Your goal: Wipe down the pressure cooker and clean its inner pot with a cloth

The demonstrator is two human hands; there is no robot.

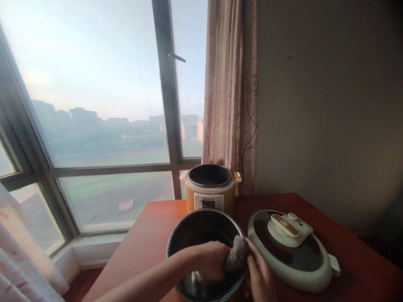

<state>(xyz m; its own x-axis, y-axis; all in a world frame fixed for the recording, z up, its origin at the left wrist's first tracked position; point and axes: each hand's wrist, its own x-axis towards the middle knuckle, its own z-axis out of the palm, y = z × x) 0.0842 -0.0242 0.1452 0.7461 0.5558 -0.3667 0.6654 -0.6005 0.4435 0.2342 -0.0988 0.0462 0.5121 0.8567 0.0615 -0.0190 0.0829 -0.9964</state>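
Observation:
A dark inner pot (204, 222) with a thin pale rim sits near me at the front of the table. My left hand (215, 261) reaches over it, fingers closed around a grey cloth (238, 251) that is bunched over the right part of the rim. A small whitish piece (196, 278) shows below the left wrist, inside the pot; whether it belongs to the cloth I cannot tell. At the pot's right outer side is my right hand (260, 272), its fingers closed on the rim beside the cloth. Some of its fingertips are hidden.
Behind the pot stands a yellow and white cooker base (210, 200) with a control panel. On the right lies its large lid (283, 268) with a white and brown handle. They rest on a reddish-brown table (132, 247). A curtain (231, 96) and windows are beyond.

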